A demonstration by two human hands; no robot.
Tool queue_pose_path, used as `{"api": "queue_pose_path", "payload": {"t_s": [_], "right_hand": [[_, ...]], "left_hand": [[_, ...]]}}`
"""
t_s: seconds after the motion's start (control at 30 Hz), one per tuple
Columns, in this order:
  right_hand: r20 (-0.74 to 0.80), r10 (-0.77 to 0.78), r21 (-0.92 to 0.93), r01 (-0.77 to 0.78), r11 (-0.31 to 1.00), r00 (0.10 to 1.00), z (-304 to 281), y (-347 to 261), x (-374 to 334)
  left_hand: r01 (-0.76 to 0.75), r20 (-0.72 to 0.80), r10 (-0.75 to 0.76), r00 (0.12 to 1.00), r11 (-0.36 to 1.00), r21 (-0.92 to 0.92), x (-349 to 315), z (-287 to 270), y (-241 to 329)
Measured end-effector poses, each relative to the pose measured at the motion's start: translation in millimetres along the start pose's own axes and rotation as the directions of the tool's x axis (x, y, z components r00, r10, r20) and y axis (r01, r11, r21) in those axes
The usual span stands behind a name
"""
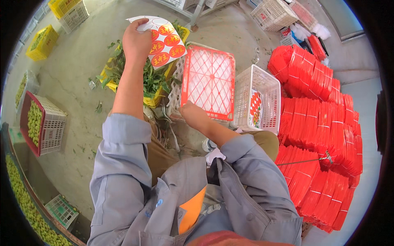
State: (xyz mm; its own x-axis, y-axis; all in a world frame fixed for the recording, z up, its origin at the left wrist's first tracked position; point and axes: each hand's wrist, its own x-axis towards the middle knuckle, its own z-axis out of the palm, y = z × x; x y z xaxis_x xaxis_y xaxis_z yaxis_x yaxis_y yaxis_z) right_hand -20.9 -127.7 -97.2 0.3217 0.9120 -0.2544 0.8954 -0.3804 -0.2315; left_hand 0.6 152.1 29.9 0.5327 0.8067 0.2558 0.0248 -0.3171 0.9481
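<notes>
My left hand (136, 43) is raised at the upper left of the middle. It pinches a white sheet of stickers (171, 40), whose oval labels are red with gold print; the ovals along its top are blank white. Below my right hand (193, 115) lies a shallow red lattice crate (232, 82) with white padding (209, 71) showing through its bars. My right hand is closed at the crate's near left corner; whatever its fingers hold is hidden. Behind the sheet, a yellow crate (107, 78) holds green leafy stems (154, 80).
To the right of the red crate stands a white basket (269, 78) with sticker sheets (255, 107) inside. Bundled red packaging (316, 119) is piled at the far right. A crate of round green fruit (35, 123) sits at left. More green fruit (24, 197) fills a long bin.
</notes>
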Motion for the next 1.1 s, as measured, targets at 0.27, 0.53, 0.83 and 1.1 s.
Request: {"api": "queue_pose_path", "payload": {"t_s": [0.27,0.53,0.83,1.1], "right_hand": [[-0.028,-0.012,0.049,0.013,0.999,1.0,34.7,-3.0,10.2],[-0.413,0.147,-0.072,-0.193,0.979,0.899,-20.8,85.7,7.6],[-0.142,0.359,-0.03,-0.367,0.93,0.922,11.5,165.8,-4.5],[-0.364,0.65,0.923,0.163,0.349,0.668,-130.5,129.3,-44.2]], "left_hand": [[-0.001,0.012,0.0,1.0,0.997,0.071,13.0,-4.8,-2.9],[-0.058,0.045,0.054,0.998,0.992,0.11,9.9,1.4,-1.2],[0.274,0.546,-0.028,0.838,0.885,-0.375,-12.1,31.6,15.3],[0.197,0.567,0.006,0.824,0.934,-0.297,-58.8,82.3,25.5]]}}
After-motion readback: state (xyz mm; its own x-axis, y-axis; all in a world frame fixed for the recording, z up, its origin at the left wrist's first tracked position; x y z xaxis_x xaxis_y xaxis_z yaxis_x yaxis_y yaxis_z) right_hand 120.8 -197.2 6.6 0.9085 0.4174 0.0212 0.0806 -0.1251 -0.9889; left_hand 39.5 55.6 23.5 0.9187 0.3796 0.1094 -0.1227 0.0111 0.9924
